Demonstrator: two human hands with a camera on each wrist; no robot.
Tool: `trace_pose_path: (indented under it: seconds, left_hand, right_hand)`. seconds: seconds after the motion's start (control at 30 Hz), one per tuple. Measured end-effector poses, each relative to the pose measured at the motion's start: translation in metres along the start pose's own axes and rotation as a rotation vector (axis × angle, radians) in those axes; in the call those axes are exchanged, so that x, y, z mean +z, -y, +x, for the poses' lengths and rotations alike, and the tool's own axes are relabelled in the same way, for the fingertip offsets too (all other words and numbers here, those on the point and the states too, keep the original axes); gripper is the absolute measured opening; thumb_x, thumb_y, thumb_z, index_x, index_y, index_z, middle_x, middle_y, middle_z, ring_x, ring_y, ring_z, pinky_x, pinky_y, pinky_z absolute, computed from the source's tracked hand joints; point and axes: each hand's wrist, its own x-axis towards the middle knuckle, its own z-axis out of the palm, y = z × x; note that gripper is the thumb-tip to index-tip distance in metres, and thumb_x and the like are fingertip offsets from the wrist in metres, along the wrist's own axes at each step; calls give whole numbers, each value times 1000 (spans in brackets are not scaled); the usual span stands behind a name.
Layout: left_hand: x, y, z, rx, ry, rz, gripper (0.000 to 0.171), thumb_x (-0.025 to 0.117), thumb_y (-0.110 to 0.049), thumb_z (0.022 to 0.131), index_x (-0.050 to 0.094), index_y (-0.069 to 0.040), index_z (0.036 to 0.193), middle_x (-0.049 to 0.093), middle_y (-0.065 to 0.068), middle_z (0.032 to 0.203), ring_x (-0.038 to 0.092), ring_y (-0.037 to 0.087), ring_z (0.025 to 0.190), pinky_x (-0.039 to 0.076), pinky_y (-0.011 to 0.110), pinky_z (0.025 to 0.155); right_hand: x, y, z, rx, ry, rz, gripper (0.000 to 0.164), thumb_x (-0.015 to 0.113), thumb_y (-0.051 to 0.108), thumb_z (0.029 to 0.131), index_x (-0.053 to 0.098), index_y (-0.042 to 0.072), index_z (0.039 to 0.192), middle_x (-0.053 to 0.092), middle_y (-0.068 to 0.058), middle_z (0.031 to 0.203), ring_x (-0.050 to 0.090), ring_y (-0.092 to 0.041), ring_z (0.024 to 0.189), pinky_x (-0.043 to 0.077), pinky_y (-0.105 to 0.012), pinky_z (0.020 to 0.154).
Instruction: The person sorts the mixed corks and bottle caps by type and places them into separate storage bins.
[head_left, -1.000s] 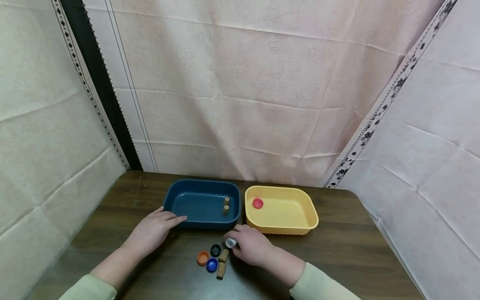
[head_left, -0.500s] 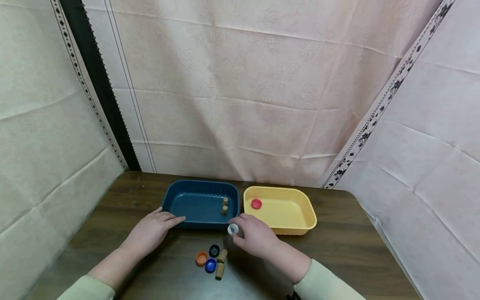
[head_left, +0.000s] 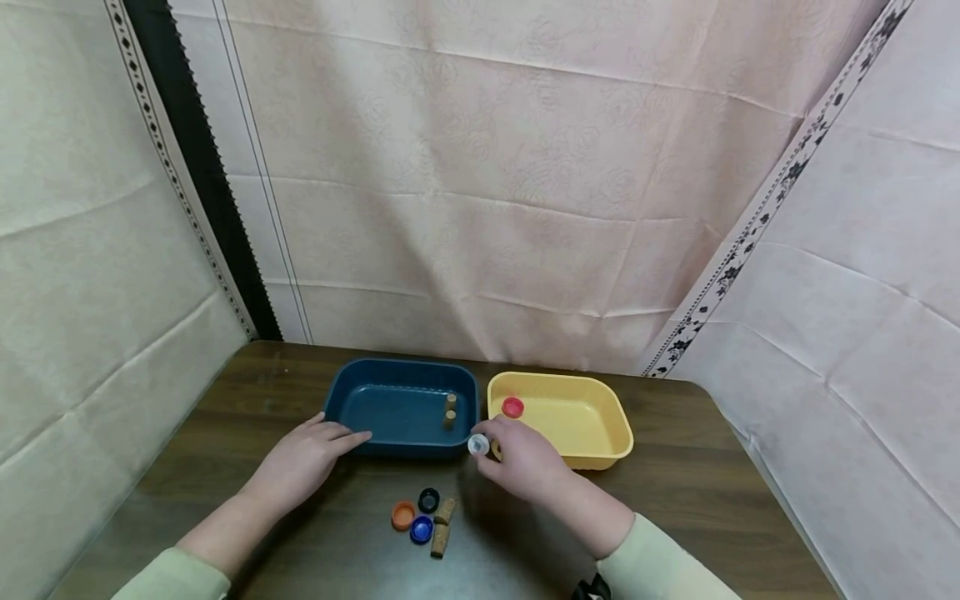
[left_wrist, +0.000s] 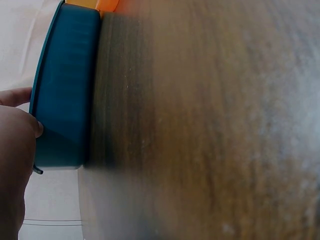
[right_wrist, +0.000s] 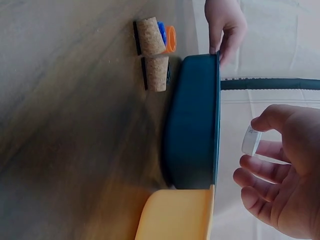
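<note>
My right hand point(head_left: 528, 458) pinches a white bottle cap point(right_wrist: 251, 140) between thumb and fingers, above the gap between the two tubs at their near side. Its other fingers are loosely bent in the right wrist view. With thumb and fingers, my left hand point(head_left: 307, 462) grips the rim of the blue tub point(left_wrist: 67, 90) at its near left corner. Two corks point(head_left: 449, 419) lie at the right inside that tub. A red bottle cap point(head_left: 513, 407) lies in the yellow tub point(head_left: 585, 463), which is partly hidden behind my right hand.
Nearer on the wooden table point(head_left: 330, 558) lie an orange cap point(head_left: 402, 516), a black cap point(head_left: 429, 500), a blue cap point(head_left: 422, 530) and two tapered corks point(head_left: 440, 542), bunched together. Pale cloth point(head_left: 465, 167) hangs behind the table and along both sides.
My right hand has carried the white cap up from beside the bunch of caps and corks, away from me and to the right. My left hand stays on the blue tub.
</note>
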Motion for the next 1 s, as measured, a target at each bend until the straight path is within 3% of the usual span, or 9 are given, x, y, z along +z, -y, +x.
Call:
trace_pose_path:
  seconds: [0.43,0.7,1.0]
  left_hand:
    - [-1,1,-1,2,-18,-7,47,73,5,83,71,-20,123,74,-1,103,69,19,99,48,54,101]
    - [-1,-1,0,-9,1,-8,46,74,4,84,71,-21,123,74,0,104,68,20,100,47,54,102]
    - [-2,-1,0,-15,23,-2,46,73,3,85,70,-22,124,74,-1,105,68,19,101,46,53,103]
  right_hand:
    - [-21,-17,9,30,-105,-44,36,73,27,87,66,15,120,62,0,106,60,-16,91,55,-37,86]
    - [-33,-35,18,93,-108,-59,34,73,27,87,67,15,119,62,1,103,59,-16,87,54,-37,85]
    - [-39,-45,25,143,-111,-52,39,74,29,88,66,13,122,67,-4,112,61,-21,94,53,-42,91]
